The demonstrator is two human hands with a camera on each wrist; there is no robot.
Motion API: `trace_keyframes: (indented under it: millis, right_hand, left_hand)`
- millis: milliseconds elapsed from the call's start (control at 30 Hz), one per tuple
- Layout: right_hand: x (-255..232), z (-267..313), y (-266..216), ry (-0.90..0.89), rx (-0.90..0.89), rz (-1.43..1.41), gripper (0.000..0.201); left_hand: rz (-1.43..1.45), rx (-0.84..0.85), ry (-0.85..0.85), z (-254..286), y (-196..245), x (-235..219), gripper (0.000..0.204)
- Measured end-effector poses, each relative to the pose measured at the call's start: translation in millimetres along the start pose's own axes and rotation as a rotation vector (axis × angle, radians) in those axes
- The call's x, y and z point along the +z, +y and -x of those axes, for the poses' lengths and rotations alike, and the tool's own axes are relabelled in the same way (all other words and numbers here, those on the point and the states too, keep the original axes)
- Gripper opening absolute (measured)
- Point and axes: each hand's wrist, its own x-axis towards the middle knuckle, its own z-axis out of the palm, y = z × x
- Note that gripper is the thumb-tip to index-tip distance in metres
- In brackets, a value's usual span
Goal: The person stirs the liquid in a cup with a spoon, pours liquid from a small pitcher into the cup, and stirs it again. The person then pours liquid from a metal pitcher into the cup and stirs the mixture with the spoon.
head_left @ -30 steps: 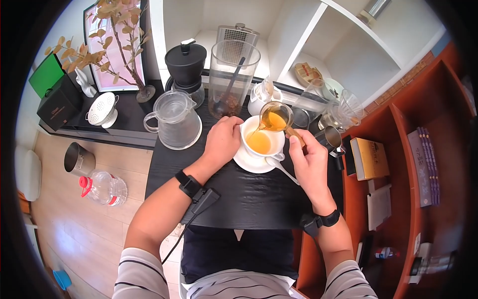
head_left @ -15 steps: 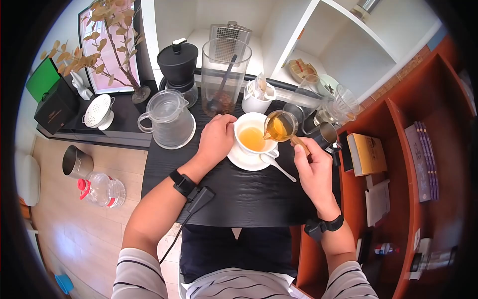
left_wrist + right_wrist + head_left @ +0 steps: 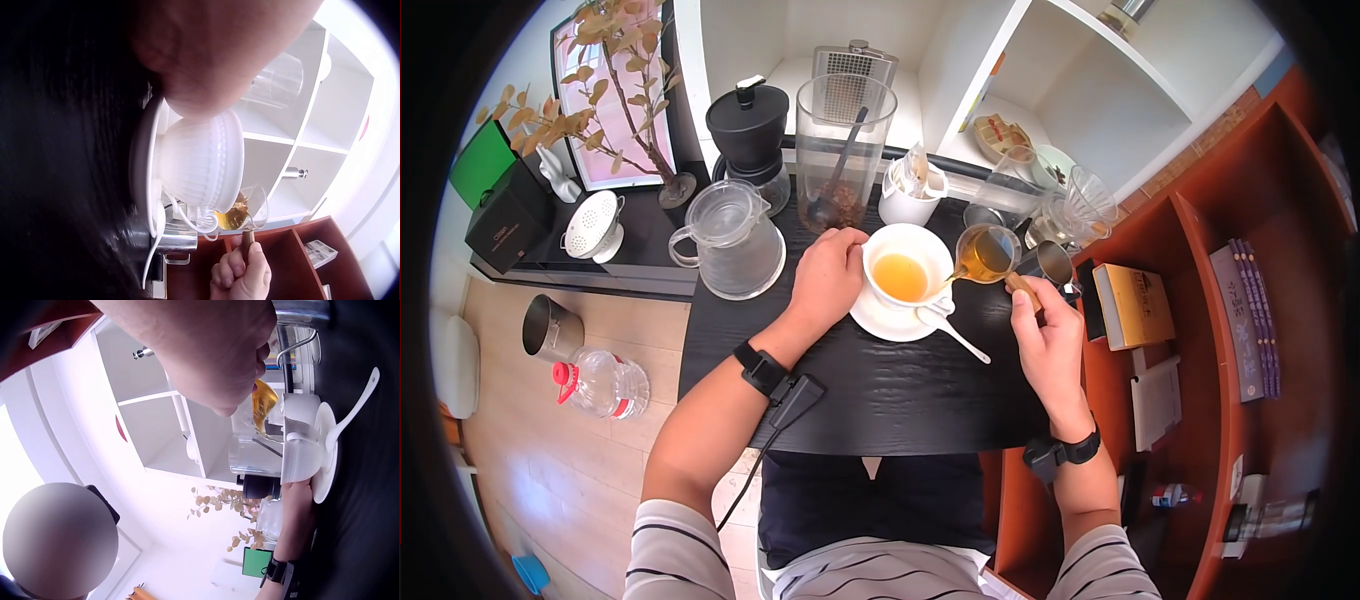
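A white cup holding amber liquid stands on a white saucer. At its left side my left hand holds it with bent fingers, the fingertips partly hidden. My right hand pinches the wooden handle of a small glass pitcher. The tilted pitcher contains amber liquid, its spout close to the cup's right rim. In the left wrist view the pitcher is beyond the cup. A white spoon lies across the saucer's right edge.
Behind the hands stand a lidded glass jug, a black grinder, a tall clear container and a white pot. Metal cup and glass dripper are at the right, beside a reddish-brown shelf.
My right hand and the pitcher have moved right, from above the cup to beside its rim. The earlier stream into the cup has thinned or stopped. My left hand stays at the cup.
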Motion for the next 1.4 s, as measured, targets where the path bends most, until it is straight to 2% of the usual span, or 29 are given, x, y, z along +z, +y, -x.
trace_keyframes:
  millis: [467,633,733,1400]
  right_hand:
    - [1.8,-16.7,9.9,0.026,0.014,0.069,0.02]
    - [9.1,-25.5,14.5,0.042,0.012,0.066,0.021]
    - [13.6,-32.1,13.3,0.051,0.0,0.06,0.021]
    - [44.0,-59.0,-2.5,0.039,-0.027,0.076,0.021]
  left_hand:
    - [0.01,-0.013,-0.008,0.0,-0.7,0.5,0.016]
    - [-0.003,0.052,0.021,0.0,-4.5,3.0,0.016]
    - [0.014,-0.015,-0.007,0.1,-1.2,1.3,0.016]
    - [0.0,-0.013,0.015,1.1,-1.0,3.0,0.016]
